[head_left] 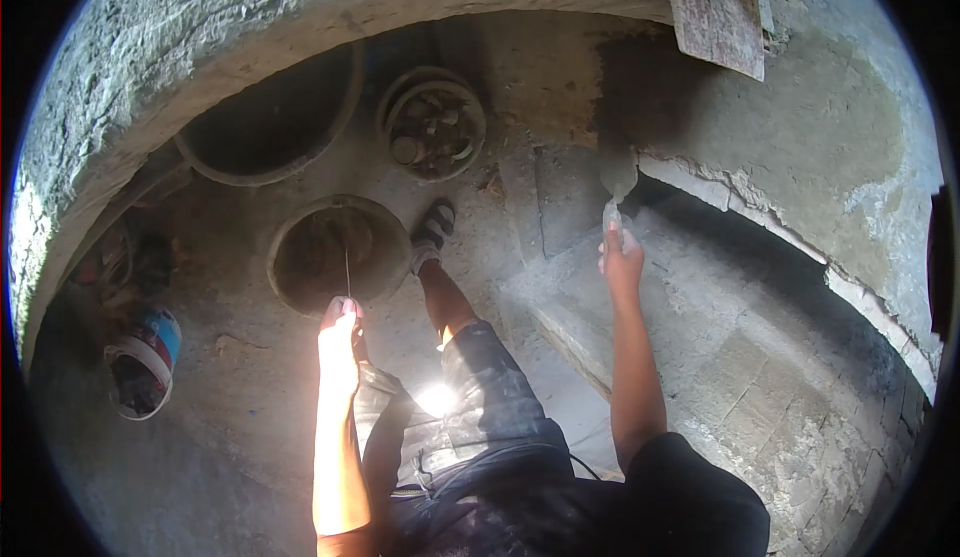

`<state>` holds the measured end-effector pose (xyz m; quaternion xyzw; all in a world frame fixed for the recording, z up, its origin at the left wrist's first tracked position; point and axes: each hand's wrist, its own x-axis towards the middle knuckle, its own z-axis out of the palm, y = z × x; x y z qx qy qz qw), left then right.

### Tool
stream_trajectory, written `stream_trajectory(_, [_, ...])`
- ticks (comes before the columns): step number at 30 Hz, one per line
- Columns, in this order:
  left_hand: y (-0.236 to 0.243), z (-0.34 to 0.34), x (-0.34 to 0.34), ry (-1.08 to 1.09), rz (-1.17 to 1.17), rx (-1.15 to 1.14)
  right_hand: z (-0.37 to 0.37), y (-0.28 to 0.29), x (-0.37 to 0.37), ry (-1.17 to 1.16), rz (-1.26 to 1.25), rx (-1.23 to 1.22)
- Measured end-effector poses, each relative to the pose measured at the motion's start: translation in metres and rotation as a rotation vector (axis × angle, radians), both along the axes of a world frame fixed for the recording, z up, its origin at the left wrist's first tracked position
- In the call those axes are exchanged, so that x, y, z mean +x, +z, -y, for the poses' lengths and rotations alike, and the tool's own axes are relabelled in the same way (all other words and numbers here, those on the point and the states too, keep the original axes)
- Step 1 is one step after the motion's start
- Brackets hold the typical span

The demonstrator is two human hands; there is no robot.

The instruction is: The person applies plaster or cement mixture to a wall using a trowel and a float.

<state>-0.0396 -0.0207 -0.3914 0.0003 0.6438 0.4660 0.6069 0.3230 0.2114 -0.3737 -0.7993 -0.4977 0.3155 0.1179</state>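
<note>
My right hand [622, 255] is closed around the handle of a trowel [619, 175], thumb laid along it. The trowel's grey blade points away from me, at the lower edge of a plastered wall [810, 127], beside a dark patch [650, 82]. My left hand [341, 329], in bright sunlight, is closed on a thin tool [348, 272] seen edge-on; its full shape does not show. That tool stands out over a round tub [284, 282] on the floor, whose inside lies in shadow.
Behind the tub stand a large dark basin [240, 179] and a bucket of rubble [470, 162]. A white bucket [160, 362] is at the left. A concrete ledge [720, 327] runs along the right. Overhead curves a rough concrete edge [230, 27], with a wooden board [715, 17] at top right.
</note>
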Motion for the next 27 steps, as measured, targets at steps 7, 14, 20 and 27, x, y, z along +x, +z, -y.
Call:
stream_trajectory(7, [0.006, 0.002, -0.002, 0.002, -0.001, -0.032, 0.04, 0.012, -0.014, -0.172, -0.048, -0.202])
stream_trajectory(14, [-0.002, 0.0, -0.002, -0.019, -0.03, -0.022, 0.001, 0.041, -0.026, 0.027, -0.096, -0.059])
stream_trajectory(20, [0.0, -0.006, -0.001, -0.014, -0.042, -0.012, -0.006, 0.011, -0.008, -0.097, -0.11, -0.213])
stream_trajectory(27, [-0.002, -0.002, -0.002, -0.009, -0.047, -0.021, 0.031, 0.013, -0.013, -0.081, -0.154, -0.197])
